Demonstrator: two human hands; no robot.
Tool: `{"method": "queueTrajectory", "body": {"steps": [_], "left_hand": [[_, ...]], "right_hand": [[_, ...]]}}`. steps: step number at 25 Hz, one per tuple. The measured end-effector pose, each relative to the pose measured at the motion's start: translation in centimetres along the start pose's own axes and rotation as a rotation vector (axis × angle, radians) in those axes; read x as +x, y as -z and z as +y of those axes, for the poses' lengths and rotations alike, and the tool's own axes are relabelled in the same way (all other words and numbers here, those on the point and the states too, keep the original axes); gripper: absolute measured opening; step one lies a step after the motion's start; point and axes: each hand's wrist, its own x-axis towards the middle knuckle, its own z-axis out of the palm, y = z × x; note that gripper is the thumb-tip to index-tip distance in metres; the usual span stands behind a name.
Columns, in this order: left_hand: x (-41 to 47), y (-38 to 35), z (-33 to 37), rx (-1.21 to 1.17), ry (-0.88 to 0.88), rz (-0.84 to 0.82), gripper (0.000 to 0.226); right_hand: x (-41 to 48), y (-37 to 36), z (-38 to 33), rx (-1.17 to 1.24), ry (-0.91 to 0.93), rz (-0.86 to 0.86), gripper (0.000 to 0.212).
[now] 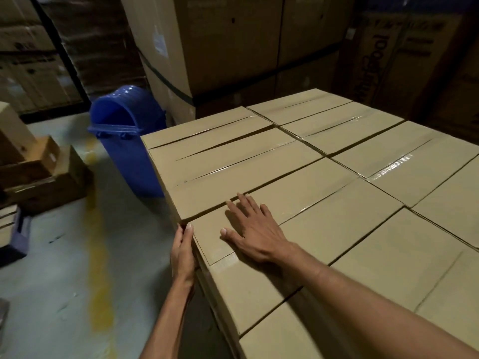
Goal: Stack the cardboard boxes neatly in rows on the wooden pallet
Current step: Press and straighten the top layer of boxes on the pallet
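**Both hands flat on the edge box, top layer nearly squared**

Your right hand point(252, 229) lies palm-down, fingers spread, on top of the edge box point(311, 186). Your left hand point(182, 251) presses straight fingers against that box's end face. Neither hand curls round anything. The box sits to the right of the blue bin point(124, 141) and nearer to you than it, in the outer row of the top layer point(337, 141). Right of the bin, that layer shows taped cartons in rows, tops level, seams narrow. By the look of it you are well along, and this box likely needs only a nudge flush. The pallet is hidden beneath the stack. Left of the bin, loose cartons point(44, 182) sit on the floor; whether they belong on the stack cannot be told.
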Motion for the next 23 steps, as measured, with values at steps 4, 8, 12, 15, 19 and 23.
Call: {"method": "queueTrajectory", "body": {"steps": [4,8,12,15,19,23], "left_hand": [[0.3,-1.1,0.0,-0.042,-0.028,0.050,0.050],[-0.2,-1.6,0.1,-0.077,-0.021,0.094,0.045],[0.4,-1.4,-0.6,-0.037,-0.011,0.073,0.054],[-0.1,-1.3,-0.5,-0.016,0.018,0.004,0.078],[-5.3,-0.8,-0.7,-0.076,0.013,0.005,0.081],[-15.3,-1.0,-4.5,-0.209,0.061,-0.001,0.069]], "right_hand": [[3.6,0.2,1.4,-0.090,-0.017,-0.023,0.083],[3.8,-0.5,1.6,-0.117,-0.022,-0.012,0.085],[4.2,-0.8,1.7,-0.110,-0.031,0.001,0.086],[3.8,-0.2,1.9,-0.068,-0.033,-0.024,0.085],[-1.6,2.0,1.9,-0.016,0.020,-0.049,0.086],[-13.9,1.9,1.3,0.052,0.036,-0.101,0.081]]}}
